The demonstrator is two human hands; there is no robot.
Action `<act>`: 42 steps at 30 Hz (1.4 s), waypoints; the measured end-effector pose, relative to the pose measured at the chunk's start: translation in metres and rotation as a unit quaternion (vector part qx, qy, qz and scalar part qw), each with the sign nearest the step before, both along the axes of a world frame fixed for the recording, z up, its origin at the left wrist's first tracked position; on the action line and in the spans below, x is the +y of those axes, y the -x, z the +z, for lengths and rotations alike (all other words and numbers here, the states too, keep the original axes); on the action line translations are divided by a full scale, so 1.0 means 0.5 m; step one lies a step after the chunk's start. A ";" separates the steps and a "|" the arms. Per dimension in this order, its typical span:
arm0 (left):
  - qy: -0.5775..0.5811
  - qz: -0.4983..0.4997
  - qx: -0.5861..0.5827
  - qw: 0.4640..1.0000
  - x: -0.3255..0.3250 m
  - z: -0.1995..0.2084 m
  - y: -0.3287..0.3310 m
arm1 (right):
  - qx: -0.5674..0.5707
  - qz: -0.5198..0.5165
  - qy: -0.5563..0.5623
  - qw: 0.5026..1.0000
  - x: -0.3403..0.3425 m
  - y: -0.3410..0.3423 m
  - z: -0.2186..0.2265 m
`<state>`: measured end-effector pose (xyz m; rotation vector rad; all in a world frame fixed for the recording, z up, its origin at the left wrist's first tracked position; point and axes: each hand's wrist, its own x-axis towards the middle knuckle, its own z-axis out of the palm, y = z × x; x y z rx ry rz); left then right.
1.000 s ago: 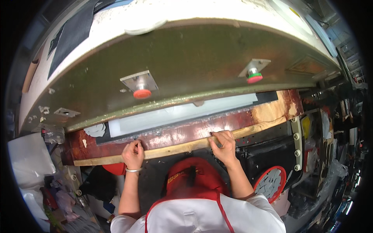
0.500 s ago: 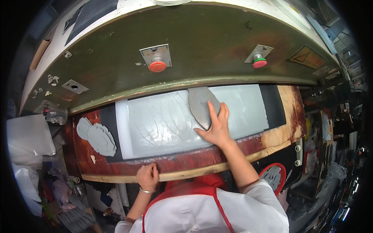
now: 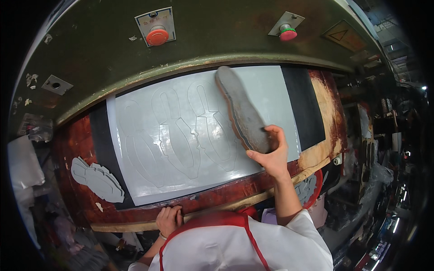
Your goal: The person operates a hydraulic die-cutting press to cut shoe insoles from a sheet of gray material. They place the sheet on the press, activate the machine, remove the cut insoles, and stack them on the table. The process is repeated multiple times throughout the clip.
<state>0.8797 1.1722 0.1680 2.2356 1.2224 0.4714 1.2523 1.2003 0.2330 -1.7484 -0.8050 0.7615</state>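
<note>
On the left of the dark red bench (image 3: 74, 144) lies a stack of grey cut pieces (image 3: 98, 180). Next, the left hand (image 3: 170, 220) rests at the bench's front edge, fingers curled in together. Beyond it spreads a pale grey sheet (image 3: 176, 149) marked with outlines. Over its right part slants a sole-shaped plate (image 3: 239, 106), its near end pinched between the right hand's (image 3: 273, 156) thumb and fingers; whether it touches the sheet I cannot tell.
</note>
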 end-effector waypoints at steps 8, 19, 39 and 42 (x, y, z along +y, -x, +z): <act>-0.017 0.002 0.022 1.000 0.036 0.016 -0.027 | -0.334 -0.005 -0.017 0.942 0.025 -0.019 -0.078; -0.078 0.074 0.004 0.994 0.286 0.010 -0.104 | -0.429 -0.154 -0.159 0.876 0.355 -0.220 0.057; -0.149 0.145 -0.051 0.977 0.504 -0.006 -0.158 | -0.333 0.075 -0.083 0.936 0.228 -0.063 -0.078; -0.090 0.169 -0.062 0.979 0.486 -0.030 -0.149 | -0.274 0.031 -0.064 0.959 0.179 -0.067 -0.135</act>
